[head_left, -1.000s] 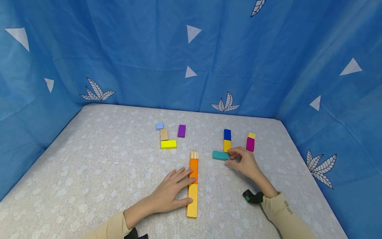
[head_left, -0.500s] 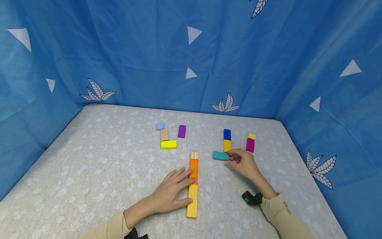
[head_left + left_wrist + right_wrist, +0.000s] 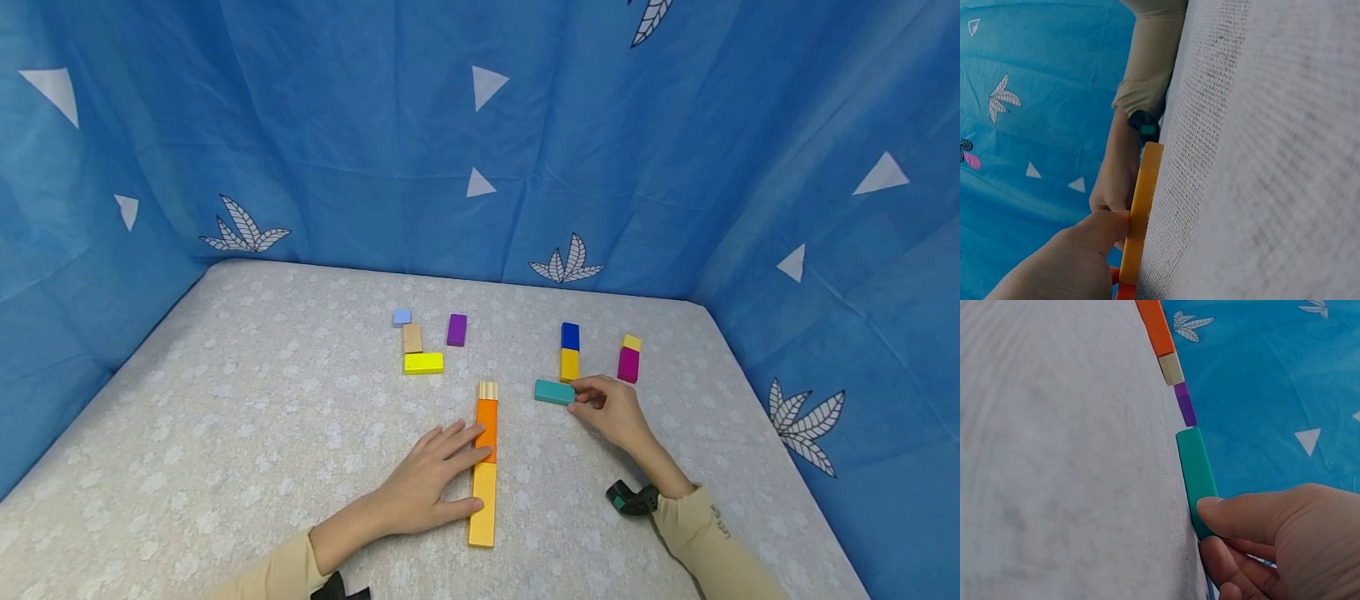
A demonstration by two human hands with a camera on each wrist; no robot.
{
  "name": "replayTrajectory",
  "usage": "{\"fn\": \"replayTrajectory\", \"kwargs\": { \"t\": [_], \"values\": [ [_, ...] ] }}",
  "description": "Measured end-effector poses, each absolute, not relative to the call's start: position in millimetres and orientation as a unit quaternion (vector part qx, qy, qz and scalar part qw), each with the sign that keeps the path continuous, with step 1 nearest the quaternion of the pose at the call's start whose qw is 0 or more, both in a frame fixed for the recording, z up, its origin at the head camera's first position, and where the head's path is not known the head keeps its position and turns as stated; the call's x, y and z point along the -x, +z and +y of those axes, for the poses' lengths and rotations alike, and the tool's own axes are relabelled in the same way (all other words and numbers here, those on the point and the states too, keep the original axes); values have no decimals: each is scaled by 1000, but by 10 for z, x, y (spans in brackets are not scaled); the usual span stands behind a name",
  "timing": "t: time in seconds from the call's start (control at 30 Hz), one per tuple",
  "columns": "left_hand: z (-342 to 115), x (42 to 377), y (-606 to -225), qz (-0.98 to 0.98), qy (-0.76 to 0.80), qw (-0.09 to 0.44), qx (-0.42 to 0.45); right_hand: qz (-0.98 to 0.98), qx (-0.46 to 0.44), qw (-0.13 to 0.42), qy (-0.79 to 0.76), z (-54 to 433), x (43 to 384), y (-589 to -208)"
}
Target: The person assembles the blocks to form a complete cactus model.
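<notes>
My right hand [image 3: 617,412] pinches the right end of a teal block [image 3: 553,392], which lies flat. In the right wrist view, the thumb presses on this teal block [image 3: 1197,469] and the fingertips are curled at its end. Just behind it, a yellow block [image 3: 570,365] lines up with a dark blue block [image 3: 570,336]. My left hand [image 3: 431,487] lies with spread fingers along a straight row. Its fingertips rest on an orange block [image 3: 487,414], and the thumb touches a long amber block [image 3: 482,533]. A small striped cream block [image 3: 488,391] tops the row.
Left of centre, a bright yellow block [image 3: 424,363], a tan block [image 3: 412,338] and a light blue block [image 3: 402,317] form a stepped group beside a purple block [image 3: 457,330]. Farther right, a magenta block [image 3: 628,365] meets a small yellow one. Blue curtains [image 3: 337,125] border the table.
The teal block's right end has turned very slightly toward me in the right hand's fingers. My left hand and the row under it have stayed put.
</notes>
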State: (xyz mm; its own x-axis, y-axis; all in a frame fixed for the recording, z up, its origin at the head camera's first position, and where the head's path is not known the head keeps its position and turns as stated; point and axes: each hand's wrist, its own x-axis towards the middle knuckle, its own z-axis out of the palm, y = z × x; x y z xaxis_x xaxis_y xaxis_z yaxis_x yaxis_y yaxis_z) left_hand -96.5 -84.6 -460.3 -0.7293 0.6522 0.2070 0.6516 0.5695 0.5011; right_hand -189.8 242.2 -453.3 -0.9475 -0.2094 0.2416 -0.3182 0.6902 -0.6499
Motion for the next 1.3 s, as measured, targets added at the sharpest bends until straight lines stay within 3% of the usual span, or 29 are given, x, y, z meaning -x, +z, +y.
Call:
{"fn": "replayTrajectory", "kwargs": {
  "t": [0.53,0.83,1.3],
  "values": [
    [-832,959,-4607,883,286,-3,-372,-901,-139,52,408,2427,1857,-4486],
    [-836,964,-4617,885,280,-1,-372,-885,-166,9,435,2239,1741,-4429],
    [-849,974,-4599,888,281,13,-365,-886,-197,0,419,1998,1654,-4438]
  ]
}}
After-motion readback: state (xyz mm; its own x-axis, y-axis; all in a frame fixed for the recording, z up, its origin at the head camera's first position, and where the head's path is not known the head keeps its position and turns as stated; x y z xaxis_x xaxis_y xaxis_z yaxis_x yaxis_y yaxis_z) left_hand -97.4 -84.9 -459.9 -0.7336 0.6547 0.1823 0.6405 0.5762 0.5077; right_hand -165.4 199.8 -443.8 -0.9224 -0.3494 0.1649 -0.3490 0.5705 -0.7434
